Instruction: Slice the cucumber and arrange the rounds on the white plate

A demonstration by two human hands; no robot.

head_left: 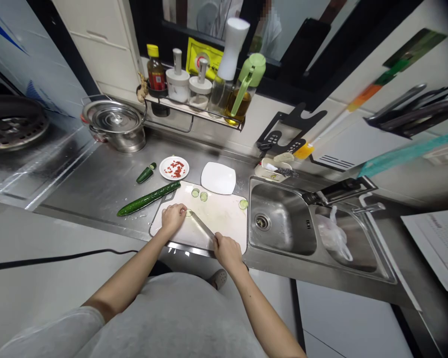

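My right hand (227,249) is closed round the handle of a knife (200,224), whose blade lies across the white cutting board (224,219). My left hand (173,217) rests on the board with curled fingers, pinching a small cucumber piece (188,213) against the blade. Loose cucumber slices (200,194) lie further back on the board, with one more slice (243,204) at its right edge. A long whole cucumber (148,198) lies on the counter left of the board, and a short cucumber end (146,173) sits behind it.
A small plate of red chopped bits (174,168) and an empty white square plate (218,177) stand behind the board. To the right is a steel sink (283,223) with a plastic bag (334,236). A lidded steel pot (114,124) and a bottle rack (194,107) are at the back.
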